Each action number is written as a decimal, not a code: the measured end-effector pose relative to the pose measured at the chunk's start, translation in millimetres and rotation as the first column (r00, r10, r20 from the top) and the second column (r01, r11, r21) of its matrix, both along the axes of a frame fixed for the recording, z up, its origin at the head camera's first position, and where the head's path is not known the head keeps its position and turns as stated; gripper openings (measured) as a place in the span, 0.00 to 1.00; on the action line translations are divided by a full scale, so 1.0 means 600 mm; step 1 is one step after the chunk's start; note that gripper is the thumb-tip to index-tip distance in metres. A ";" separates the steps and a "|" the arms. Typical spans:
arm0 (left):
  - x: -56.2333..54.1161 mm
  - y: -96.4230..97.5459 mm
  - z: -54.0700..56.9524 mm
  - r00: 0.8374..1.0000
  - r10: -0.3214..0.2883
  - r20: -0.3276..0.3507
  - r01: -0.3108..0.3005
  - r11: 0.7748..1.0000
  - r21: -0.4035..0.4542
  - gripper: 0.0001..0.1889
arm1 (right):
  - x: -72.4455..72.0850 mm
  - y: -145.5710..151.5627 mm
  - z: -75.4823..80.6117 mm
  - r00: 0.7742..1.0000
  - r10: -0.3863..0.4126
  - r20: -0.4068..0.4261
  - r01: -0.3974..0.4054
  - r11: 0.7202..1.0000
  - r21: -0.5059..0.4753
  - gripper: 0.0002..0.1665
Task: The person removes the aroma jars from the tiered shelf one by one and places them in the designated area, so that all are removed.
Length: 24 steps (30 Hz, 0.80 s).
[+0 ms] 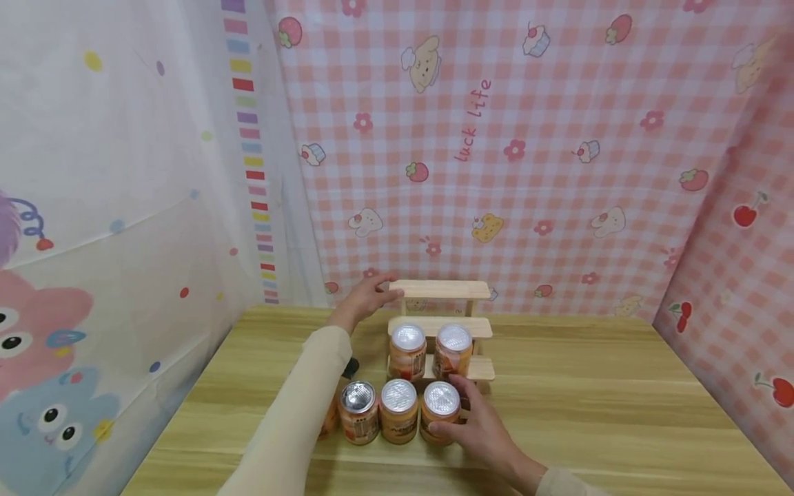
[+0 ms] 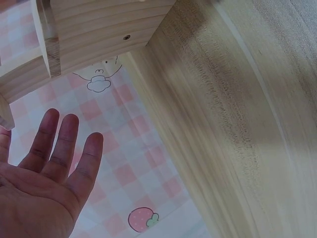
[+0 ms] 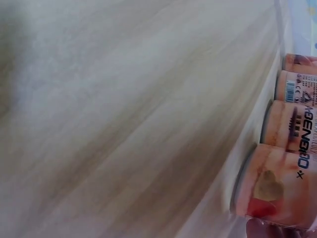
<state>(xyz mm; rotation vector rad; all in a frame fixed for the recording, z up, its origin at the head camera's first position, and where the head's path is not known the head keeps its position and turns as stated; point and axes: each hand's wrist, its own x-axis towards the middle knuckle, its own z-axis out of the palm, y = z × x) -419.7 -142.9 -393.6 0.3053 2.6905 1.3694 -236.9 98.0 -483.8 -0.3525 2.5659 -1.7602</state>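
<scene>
A small three-tier wooden shelf [image 1: 440, 289] stands at the back of the table. My left hand [image 1: 367, 297] pinches the left end of its top board between thumb and forefinger; the other fingers [image 2: 62, 144] stretch out straight in the left wrist view. Two cans with silver lids, a left one [image 1: 408, 355] and a right one [image 1: 453, 350], stand at the lowest tier. In front is a row of similar orange-pink cans [image 1: 360, 417]. My right hand [image 1: 480, 427] grips the rightmost can [image 1: 439, 406] of that row, thumb in front and forefinger behind.
Beside the gripped can stands another can [image 1: 399, 413], and the leftmost can [image 1: 329, 421] is partly hidden by my left sleeve [image 1: 291, 413]. The wood-grain table [image 1: 595, 399] extends to the right. A pink checked cloth [image 1: 546, 179] hangs behind the shelf.
</scene>
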 end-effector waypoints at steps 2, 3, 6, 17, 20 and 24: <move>0.001 0.001 0.001 1.000 -0.002 -0.002 0.002 1.000 0.002 0.30 | 0.001 0.003 0.004 1.000 -0.014 0.005 0.014 1.000 -0.015 0.50; 0.001 0.001 0.002 1.000 -0.002 -0.003 0.002 1.000 0.003 0.30 | 0.002 0.005 0.006 1.000 -0.023 0.004 0.023 0.999 -0.024 0.50; 0.001 0.003 0.002 1.000 -0.005 -0.009 0.005 1.000 0.007 0.30 | 0.005 0.011 0.012 0.998 -0.056 0.006 0.056 0.997 -0.046 0.48; 0.005 0.004 0.002 1.000 0.008 -0.013 -0.008 1.000 0.012 0.29 | 0.000 0.047 0.038 0.977 -0.202 -0.069 0.202 0.979 0.003 0.39; 0.007 0.004 0.001 1.000 0.013 -0.007 -0.013 1.000 0.013 0.29 | -0.005 0.058 0.057 0.973 -0.215 -0.088 0.217 0.976 0.015 0.38; 0.008 0.004 0.000 1.000 0.016 -0.003 -0.016 1.000 0.018 0.29 | -0.021 0.070 0.084 0.968 -0.221 -0.117 0.222 0.975 -0.004 0.39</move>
